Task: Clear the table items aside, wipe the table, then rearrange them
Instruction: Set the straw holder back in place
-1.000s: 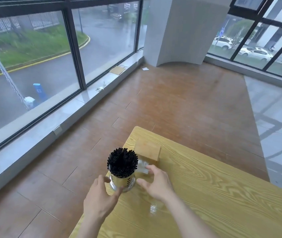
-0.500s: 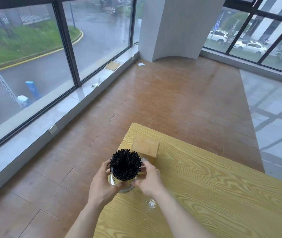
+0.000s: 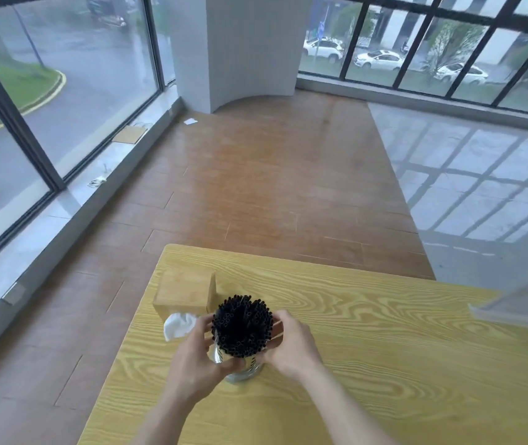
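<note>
A shiny metal cup packed with black straws (image 3: 241, 329) stands on the yellow wood-grain table (image 3: 384, 364). My left hand (image 3: 196, 358) wraps its left side and my right hand (image 3: 291, 343) wraps its right side. Just behind and to the left sits a wooden tissue box (image 3: 183, 293) near the table's far left corner, with a white tissue (image 3: 179, 326) sticking out of its near side. The cup's lower wall is mostly hidden by my fingers.
A clear acrylic stand (image 3: 513, 311) sits at the table's right edge. The table's left edge drops to brown floor tiles. Beyond are a window ledge on the left, a white pillar and grey floor on the right.
Both hands closed around the straw cup and it shifted right, away from the table's left edge and the tissue box. The tissue now shows at the box's near side.
</note>
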### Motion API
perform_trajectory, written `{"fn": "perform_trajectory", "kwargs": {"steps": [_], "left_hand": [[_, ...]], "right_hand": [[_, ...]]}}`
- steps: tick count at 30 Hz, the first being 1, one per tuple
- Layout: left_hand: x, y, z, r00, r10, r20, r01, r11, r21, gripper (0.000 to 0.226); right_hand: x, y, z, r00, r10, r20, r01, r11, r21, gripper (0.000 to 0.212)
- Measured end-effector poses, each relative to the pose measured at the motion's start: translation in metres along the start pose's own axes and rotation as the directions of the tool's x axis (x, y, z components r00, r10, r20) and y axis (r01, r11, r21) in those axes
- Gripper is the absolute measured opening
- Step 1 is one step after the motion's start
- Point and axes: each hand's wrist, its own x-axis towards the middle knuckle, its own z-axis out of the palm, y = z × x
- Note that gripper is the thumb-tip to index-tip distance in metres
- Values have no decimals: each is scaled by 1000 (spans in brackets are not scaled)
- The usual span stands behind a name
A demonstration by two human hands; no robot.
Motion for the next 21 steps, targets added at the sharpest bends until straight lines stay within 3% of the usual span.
{"fn": "perform_trajectory", "kwargs": {"steps": [11,21], "left_hand": [[98,86,74,998,61,21,-62,995,80,96],[165,112,99,999,43,3,-44,996,81,90]], "right_hand": [[83,39,-96,993,-37,-110,52,990,134,67],[150,43,-125,988,-79,-130,96,987,131,64]]}}
